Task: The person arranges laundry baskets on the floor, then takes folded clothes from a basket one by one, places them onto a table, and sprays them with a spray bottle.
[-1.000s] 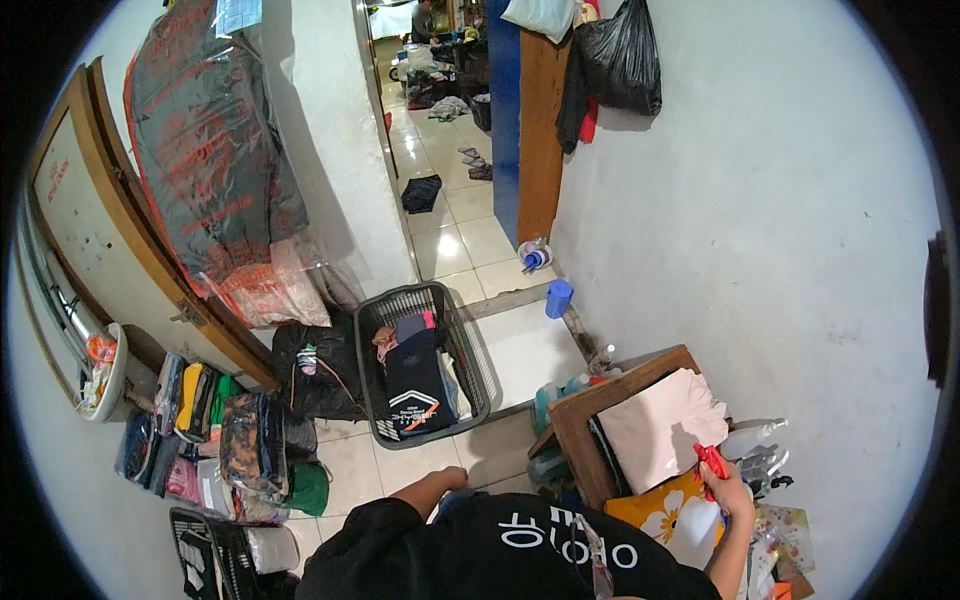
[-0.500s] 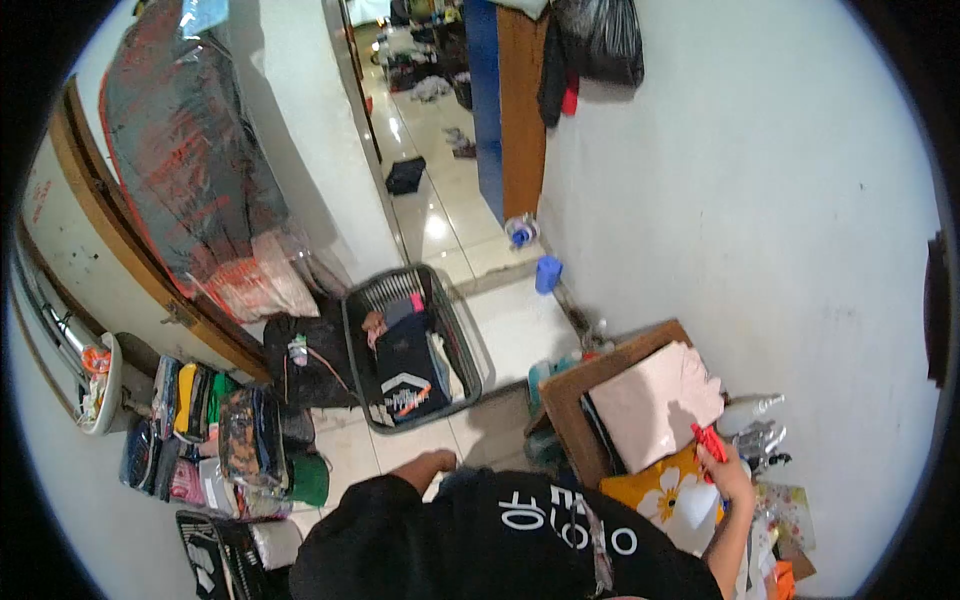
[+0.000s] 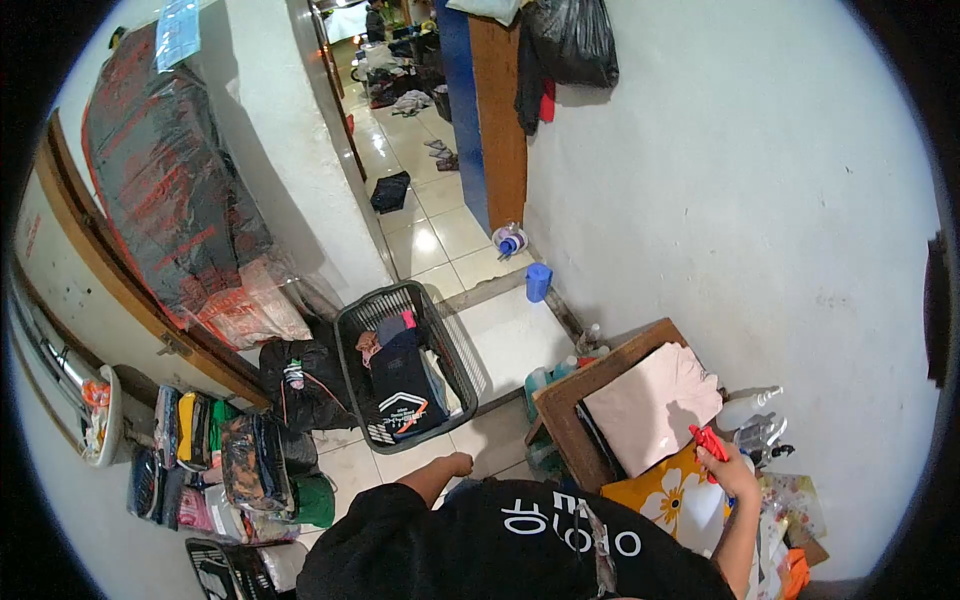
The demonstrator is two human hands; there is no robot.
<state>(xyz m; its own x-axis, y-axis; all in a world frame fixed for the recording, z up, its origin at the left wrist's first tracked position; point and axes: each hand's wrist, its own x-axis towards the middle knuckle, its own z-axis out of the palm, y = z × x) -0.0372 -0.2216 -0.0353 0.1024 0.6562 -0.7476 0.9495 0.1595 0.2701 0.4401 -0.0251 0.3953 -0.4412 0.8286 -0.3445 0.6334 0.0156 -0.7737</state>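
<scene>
My right hand [image 3: 732, 474] is wrapped round a red trigger head [image 3: 708, 445] above the yellow flowered cloth [image 3: 665, 495]. Whatever is below the trigger is mostly hidden by my hand; a whitish shape shows there. Beside it, a folded pink cloth [image 3: 655, 405] lies on a small wooden table [image 3: 567, 400]. My left hand [image 3: 458, 465] hangs over the tiled floor near my black shirt, fingers curled; what it holds, if anything, cannot be made out. A dark plastic basket [image 3: 465, 385] of folded clothes, a black printed one on top, stands in front of it.
Packed clothes [image 3: 255, 460] are stacked at the left, beside a black bag [image 3: 300, 380]. A blue cup [image 3: 538, 283] stands on the step by the doorway. Bottles [image 3: 745, 408] stand right of the table. A black plastic bag [image 3: 575, 40] hangs on the wall.
The camera view has shifted, so the doorway and basket appear further left. My right hand keeps hold of the red trigger, and my left hand stays low with curled fingers.
</scene>
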